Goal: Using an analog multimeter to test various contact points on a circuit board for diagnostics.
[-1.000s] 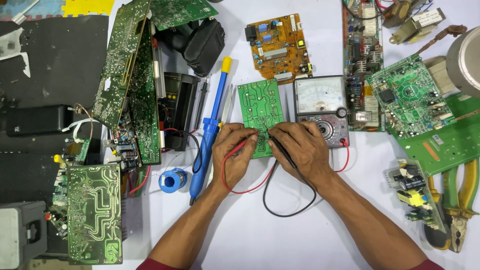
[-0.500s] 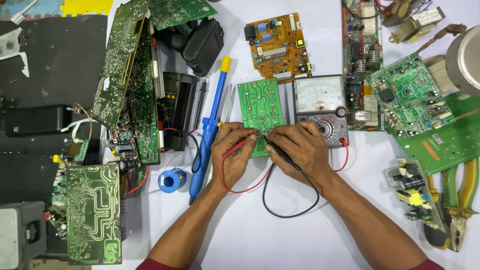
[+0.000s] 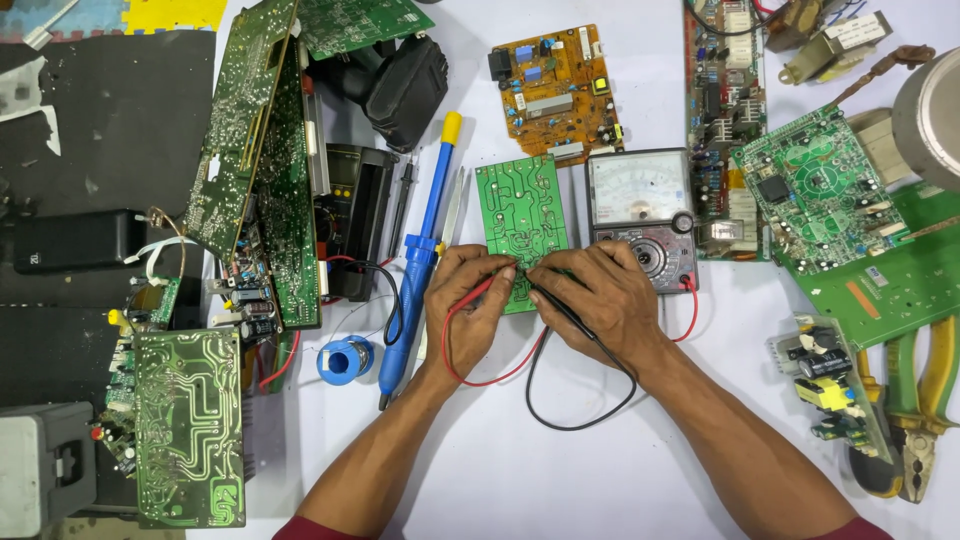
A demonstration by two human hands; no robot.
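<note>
Pressing probes onto green board (image 3: pixel 522 215), left hand (image 3: pixel 468 300), right hand (image 3: pixel 598 295) curled

Both hands cover the lower end of the green circuit board (image 3: pixel 522 215), so the probe tips cannot be seen. Right of that board, the grey metal drum (image 3: pixel 935 110) and yellow-handled pliers (image 3: pixel 925 400) run off frame.

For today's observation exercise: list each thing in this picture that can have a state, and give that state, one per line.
Left hand: holds red probe on the board.
Right hand: holds black probe on the board.
Green circuit board: flat, solder side up.
Analog multimeter: face up, leads plugged in.
Blue desoldering pump: lying untouched.
Pliers: lying at the right edge.
</note>
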